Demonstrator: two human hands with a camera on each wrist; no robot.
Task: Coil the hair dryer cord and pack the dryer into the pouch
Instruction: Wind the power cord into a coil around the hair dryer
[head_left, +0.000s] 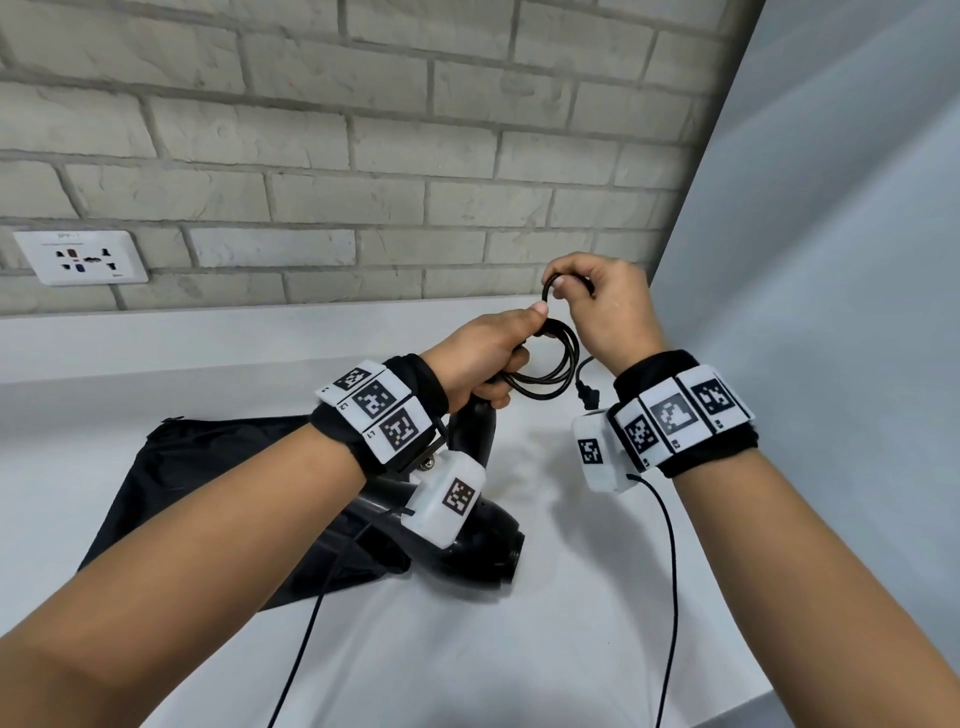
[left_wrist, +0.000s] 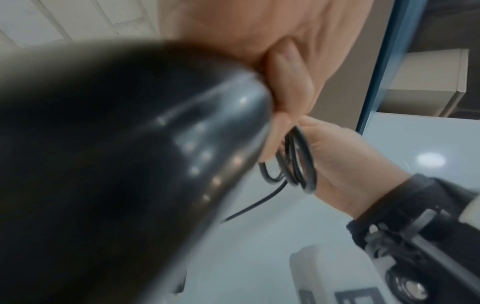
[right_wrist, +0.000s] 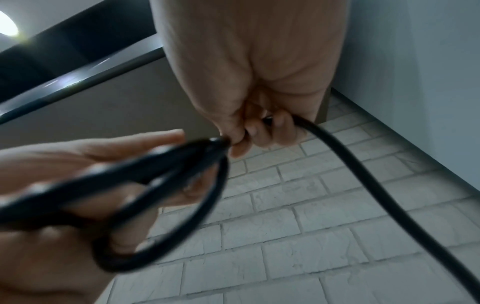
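Observation:
My left hand (head_left: 483, 353) grips the handle of the black hair dryer (head_left: 478, 551) and, under its thumb, several loops of the black cord (head_left: 550, 374). The dryer's body hangs low over the black pouch (head_left: 208, 483), which lies flat on the white counter. My right hand (head_left: 576, 291), just above and to the right, pinches the cord at the top of a new loop. The plug (head_left: 587, 395) dangles below it. The left wrist view shows the handle (left_wrist: 155, 144) and loops (left_wrist: 298, 164) close up. In the right wrist view the free cord (right_wrist: 363, 174) runs from my right hand (right_wrist: 259, 131).
A white socket plate (head_left: 83, 257) sits on the brick wall at the far left. A pale wall panel (head_left: 831, 260) closes the right side. The white counter (head_left: 571, 623) reaches forward to its front edge at lower right. Thin sensor cables hang from both wrists.

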